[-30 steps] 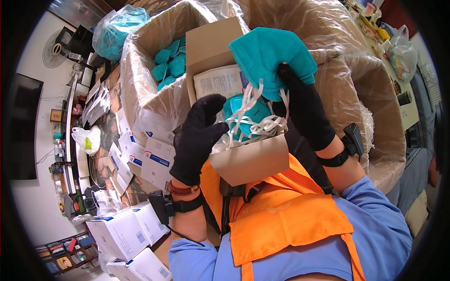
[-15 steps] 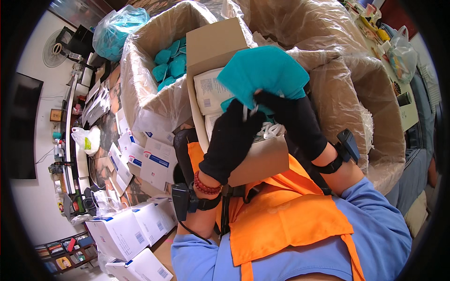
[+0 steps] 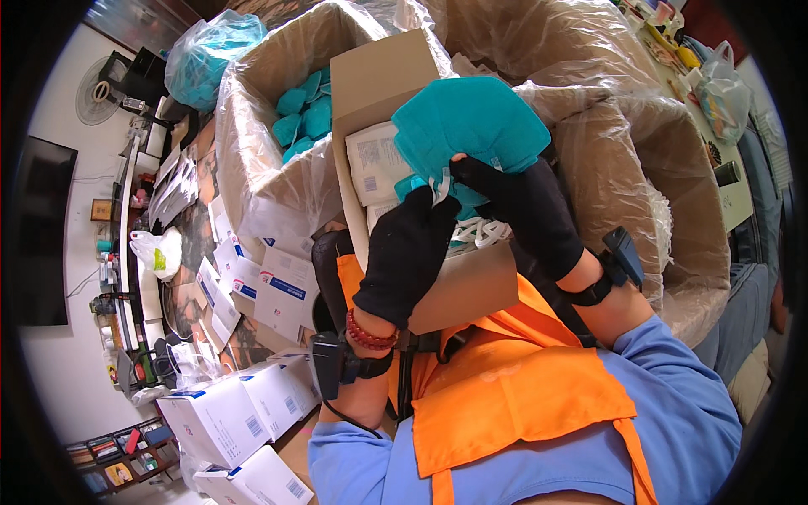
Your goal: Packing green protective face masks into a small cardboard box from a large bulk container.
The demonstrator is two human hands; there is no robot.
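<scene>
A teal folded face mask (image 3: 475, 118), seemingly with another one beneath, is gripped by my right hand (image 3: 526, 215), thumb across its near edge. My left hand (image 3: 412, 252) pinches a white ear loop (image 3: 439, 187) at the near side of the masks. Both hands wear black gloves with bare fingertips. Under them an open cardboard box (image 3: 383, 76) rests at my lap. It contains white printed packets (image 3: 370, 160), more teal masks (image 3: 410, 184) and a tangle of white ear loops (image 3: 480, 231). My fingers hide part of its contents.
To the left, a plastic-lined carton (image 3: 244, 168) contains teal masks, with a bag of masks (image 3: 215, 59) behind it. Large lined cartons (image 3: 682, 219) stand on the right. Flat white cartons (image 3: 282, 290) and assembled white boxes (image 3: 219, 421) lie at lower left.
The held masks have tilted, and their near edge is more level. My left hand has shifted slightly left and down, and the white ear loop at its fingertips shows more clearly.
</scene>
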